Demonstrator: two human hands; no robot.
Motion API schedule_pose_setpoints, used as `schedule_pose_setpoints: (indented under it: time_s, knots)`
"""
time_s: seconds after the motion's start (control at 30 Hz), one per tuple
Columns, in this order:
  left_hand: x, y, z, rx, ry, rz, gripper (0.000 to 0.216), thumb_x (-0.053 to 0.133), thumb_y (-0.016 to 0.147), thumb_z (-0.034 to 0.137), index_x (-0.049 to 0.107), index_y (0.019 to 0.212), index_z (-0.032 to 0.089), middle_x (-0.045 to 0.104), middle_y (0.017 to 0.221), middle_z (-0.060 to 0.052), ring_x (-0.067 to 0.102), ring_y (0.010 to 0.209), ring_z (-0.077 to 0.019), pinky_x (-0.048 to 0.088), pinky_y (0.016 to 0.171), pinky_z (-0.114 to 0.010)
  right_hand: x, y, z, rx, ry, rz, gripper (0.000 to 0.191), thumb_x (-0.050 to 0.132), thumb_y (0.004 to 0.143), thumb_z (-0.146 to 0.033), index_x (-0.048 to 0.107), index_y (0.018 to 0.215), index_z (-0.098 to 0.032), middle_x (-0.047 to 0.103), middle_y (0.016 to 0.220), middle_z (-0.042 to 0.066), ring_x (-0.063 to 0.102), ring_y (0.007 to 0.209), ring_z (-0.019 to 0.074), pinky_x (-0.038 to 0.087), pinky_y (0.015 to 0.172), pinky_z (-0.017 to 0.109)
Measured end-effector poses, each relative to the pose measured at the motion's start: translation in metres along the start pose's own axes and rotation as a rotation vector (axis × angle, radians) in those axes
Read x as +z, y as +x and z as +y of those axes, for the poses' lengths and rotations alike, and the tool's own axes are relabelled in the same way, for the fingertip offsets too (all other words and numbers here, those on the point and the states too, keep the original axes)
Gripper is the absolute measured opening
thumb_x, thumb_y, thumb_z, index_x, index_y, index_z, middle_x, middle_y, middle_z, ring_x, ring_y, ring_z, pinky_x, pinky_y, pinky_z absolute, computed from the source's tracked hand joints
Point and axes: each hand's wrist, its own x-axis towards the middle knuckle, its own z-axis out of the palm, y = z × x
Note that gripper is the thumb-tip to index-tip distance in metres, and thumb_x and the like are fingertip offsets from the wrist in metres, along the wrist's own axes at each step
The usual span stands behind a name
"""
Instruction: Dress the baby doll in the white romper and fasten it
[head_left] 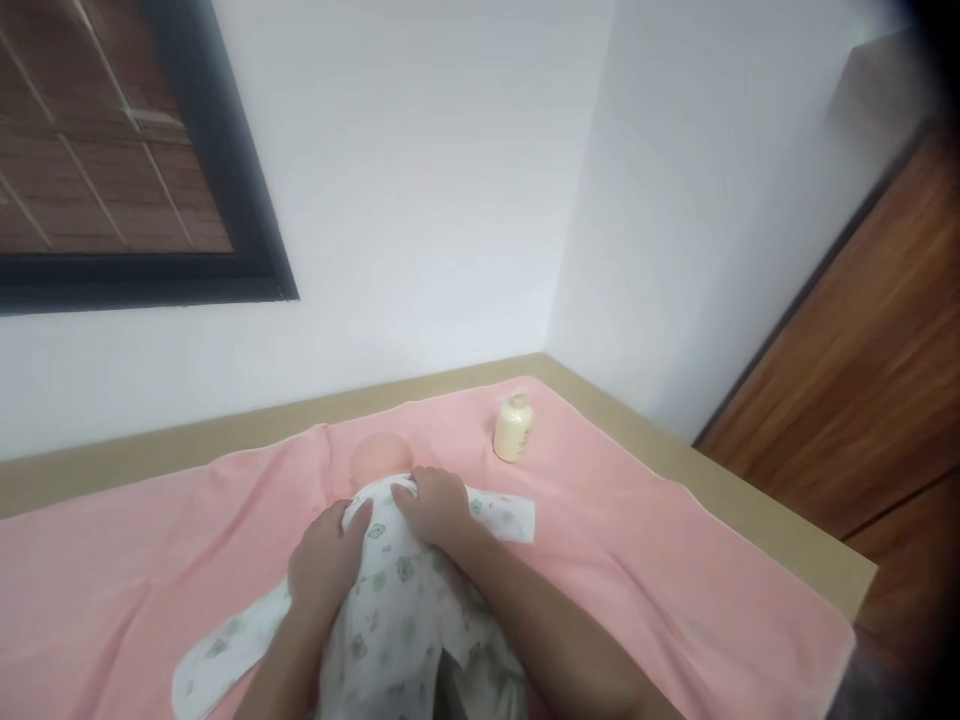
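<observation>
A baby doll [381,458] lies on a pink towel [645,560], its bald head pointing away from me. It wears a white printed garment [397,610] with sleeves spread to both sides. My left hand [324,562] grips the garment at the doll's left shoulder, fingers curled on the cloth. My right hand [435,505] grips the cloth at the collar and right shoulder, fingers bent over it. Both forearms come up from the bottom edge.
A small cream lotion bottle [514,428] stands on the towel beyond the doll, to the right. The towel covers a beige table [780,535] set in a white wall corner. A dark-framed window [112,150] is upper left, a wooden door [870,360] right.
</observation>
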Motion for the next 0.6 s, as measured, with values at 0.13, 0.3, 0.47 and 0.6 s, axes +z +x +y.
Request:
schedule_pose_setpoints:
  time_s: [0.13, 0.3, 0.47, 0.6]
  knots:
    - [0.001, -0.001, -0.003, -0.014, -0.014, 0.009, 0.050, 0.027, 0.085, 0.061, 0.056, 0.106, 0.026, 0.060, 0.114, -0.007, 0.054, 0.103, -0.0290, 0.040, 0.082, -0.041, 0.003, 0.000, 0.001, -0.007, 0.000, 0.019, 0.040, 0.036, 0.089, -0.048, 0.061, 0.084, -0.018, 0.065, 0.082, 0.005, 0.056, 0.074, 0.0186, 0.037, 0.068, 0.030]
    - [0.003, -0.002, -0.005, -0.005, -0.038, 0.018, 0.047, 0.027, 0.085, 0.061, 0.057, 0.100, 0.028, 0.062, 0.107, -0.004, 0.056, 0.098, -0.0271, 0.040, 0.080, -0.040, 0.003, -0.002, -0.001, -0.005, 0.017, 0.021, 0.038, 0.036, 0.089, -0.046, 0.061, 0.083, -0.018, 0.064, 0.080, 0.005, 0.055, 0.072, 0.0181, 0.037, 0.067, 0.029]
    - [0.001, -0.002, -0.006, -0.008, -0.058, -0.004, 0.044, 0.029, 0.086, 0.059, 0.058, 0.100, 0.028, 0.062, 0.105, -0.003, 0.055, 0.097, -0.0257, 0.040, 0.081, -0.039, -0.002, -0.004, -0.006, -0.005, -0.006, 0.026, 0.038, 0.036, 0.090, -0.044, 0.062, 0.081, -0.018, 0.064, 0.079, 0.006, 0.056, 0.072, 0.0187, 0.039, 0.068, 0.030]
    - [-0.002, -0.002, -0.006, 0.005, -0.071, -0.018, 0.045, 0.030, 0.086, 0.059, 0.060, 0.101, 0.029, 0.063, 0.105, -0.004, 0.055, 0.100, -0.0260, 0.040, 0.083, -0.039, -0.005, -0.011, -0.012, -0.105, -0.078, 0.000, 0.035, 0.033, 0.092, -0.032, 0.064, 0.085, -0.018, 0.065, 0.083, 0.008, 0.059, 0.079, 0.0212, 0.042, 0.073, 0.033]
